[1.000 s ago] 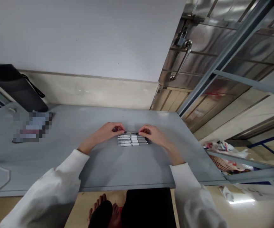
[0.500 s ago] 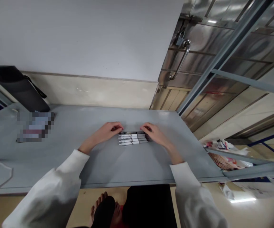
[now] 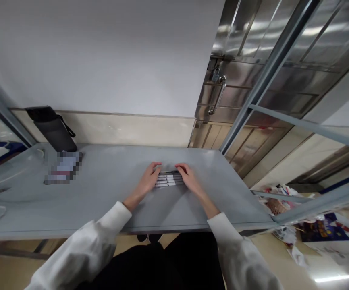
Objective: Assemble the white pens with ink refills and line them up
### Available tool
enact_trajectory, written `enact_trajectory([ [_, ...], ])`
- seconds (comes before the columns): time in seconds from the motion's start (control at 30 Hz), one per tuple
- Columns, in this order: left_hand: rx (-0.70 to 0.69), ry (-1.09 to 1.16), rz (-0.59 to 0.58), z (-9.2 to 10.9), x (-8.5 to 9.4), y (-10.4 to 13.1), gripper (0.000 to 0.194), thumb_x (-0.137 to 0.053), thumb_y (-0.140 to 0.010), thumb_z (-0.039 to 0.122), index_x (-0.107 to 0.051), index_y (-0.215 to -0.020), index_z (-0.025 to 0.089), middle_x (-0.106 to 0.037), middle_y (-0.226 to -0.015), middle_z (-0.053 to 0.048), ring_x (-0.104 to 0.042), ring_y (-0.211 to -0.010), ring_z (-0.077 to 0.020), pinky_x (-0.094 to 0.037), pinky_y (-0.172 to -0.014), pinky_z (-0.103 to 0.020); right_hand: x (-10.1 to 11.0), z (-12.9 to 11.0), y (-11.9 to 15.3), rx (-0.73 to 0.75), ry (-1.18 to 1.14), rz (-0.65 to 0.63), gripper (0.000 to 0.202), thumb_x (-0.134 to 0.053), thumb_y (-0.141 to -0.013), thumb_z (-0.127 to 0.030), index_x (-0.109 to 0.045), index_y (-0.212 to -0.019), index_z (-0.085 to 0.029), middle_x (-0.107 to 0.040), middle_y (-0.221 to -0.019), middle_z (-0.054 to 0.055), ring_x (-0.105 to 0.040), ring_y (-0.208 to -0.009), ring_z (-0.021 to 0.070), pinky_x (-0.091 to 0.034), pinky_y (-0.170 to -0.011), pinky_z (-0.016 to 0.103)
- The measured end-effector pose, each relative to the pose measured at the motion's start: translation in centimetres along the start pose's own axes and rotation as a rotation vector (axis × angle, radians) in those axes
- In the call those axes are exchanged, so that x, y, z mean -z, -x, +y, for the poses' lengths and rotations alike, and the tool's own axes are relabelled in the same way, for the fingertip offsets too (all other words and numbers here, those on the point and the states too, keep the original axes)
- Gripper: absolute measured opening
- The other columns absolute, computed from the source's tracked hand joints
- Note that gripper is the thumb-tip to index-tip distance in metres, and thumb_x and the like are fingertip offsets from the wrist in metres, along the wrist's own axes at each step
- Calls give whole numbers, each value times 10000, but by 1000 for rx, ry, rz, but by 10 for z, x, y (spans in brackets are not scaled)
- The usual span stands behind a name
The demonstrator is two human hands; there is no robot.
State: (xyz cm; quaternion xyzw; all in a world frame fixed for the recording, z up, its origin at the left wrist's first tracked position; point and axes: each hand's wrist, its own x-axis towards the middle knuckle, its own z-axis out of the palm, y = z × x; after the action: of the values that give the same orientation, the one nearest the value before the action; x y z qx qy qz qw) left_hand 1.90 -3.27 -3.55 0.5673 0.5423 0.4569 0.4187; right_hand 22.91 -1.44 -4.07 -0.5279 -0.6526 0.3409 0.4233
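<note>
Several white-and-grey pens (image 3: pixel 169 181) lie side by side in a row on the grey tabletop (image 3: pixel 108 189). A darker, thin pen-like piece runs along the far side of the row, its details blurred. My left hand (image 3: pixel 148 179) is at the left ends of the pens and covers some of them, with thumb and forefinger apart. At the opposite ends rests my right hand (image 3: pixel 190 179), its thumb and forefinger also parted and touching or nearly touching the pens. Neither hand appears to lift anything off the table.
A black bottle (image 3: pixel 55 131) with a strap leans at the back left, beside a pixelated flat item (image 3: pixel 64 167). Grey metal posts (image 3: pixel 253 100) rise at the table's corners. Beyond the right edge are a basket (image 3: pixel 275 206) and bags. A wall (image 3: pixel 117 129) borders the back.
The view has shifted, so the whole table appears moved. My left hand has gone from a near pinch to parted fingers and covers more of the pens' left ends. The pens still lie in a row.
</note>
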Motion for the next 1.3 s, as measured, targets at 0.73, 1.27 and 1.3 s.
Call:
enact_trajectory([
  [0.73,1,164,298,4,-27,20,262,-459,-1006,224,-663,-1169,201,-719,-1268,-104,-662,-1175,-243,-487,-1085,-392,-21,0,3,-40,-200,169,307,-491,-856,-318,-739,-1016,-233,-781,-1074,67,-683,-1051,262,-499,-1009,418],
  [1.27,25,282,406,-6,-27,-21,230,-487,-997,249,-705,-1069,238,-733,-1273,-75,-650,-1268,-246,-446,-1161,-411,-23,-1,-15,-143,-358,176,284,-537,-866,-329,-770,-1013,-260,-777,-1215,35,-644,-1249,255,-419,-1168,422],
  [1.3,26,279,408,-7,-27,-25,229,-486,-993,247,-703,-1066,239,-732,-1271,-75,-650,-1263,-247,-445,-1160,-415,-24,-1,-18,-148,-354,179,283,-537,-861,-321,-771,-1008,-258,-779,-1208,37,-649,-1239,257,-424,-1163,424],
])
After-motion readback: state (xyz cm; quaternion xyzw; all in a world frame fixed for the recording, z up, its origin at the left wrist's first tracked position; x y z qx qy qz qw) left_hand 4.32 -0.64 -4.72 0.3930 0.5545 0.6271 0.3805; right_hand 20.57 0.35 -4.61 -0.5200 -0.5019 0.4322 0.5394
